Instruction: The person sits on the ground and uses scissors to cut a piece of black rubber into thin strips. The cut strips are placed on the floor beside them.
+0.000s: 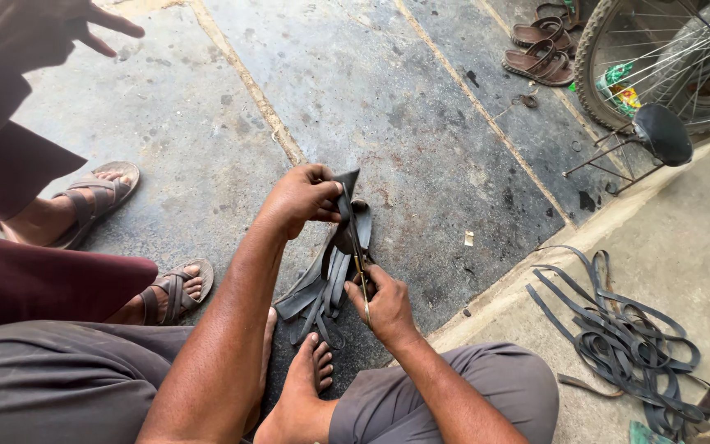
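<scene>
Mid-cut by the looks of it: left hand (301, 197) pinches the black rubber tube (340, 247) taut at frame centre, right hand (381, 302) closed round the scissors (358, 261), so next it probably needs a steady snip along the strip.

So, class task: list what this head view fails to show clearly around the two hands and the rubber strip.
- Scissors: handles hidden inside the right hand.
- Rubber strip: top end covered by left hand fingers.
- Bicycle wheel: cut off by the top and right edges.
- Bystander's hand: cut off by the top edge.
</scene>
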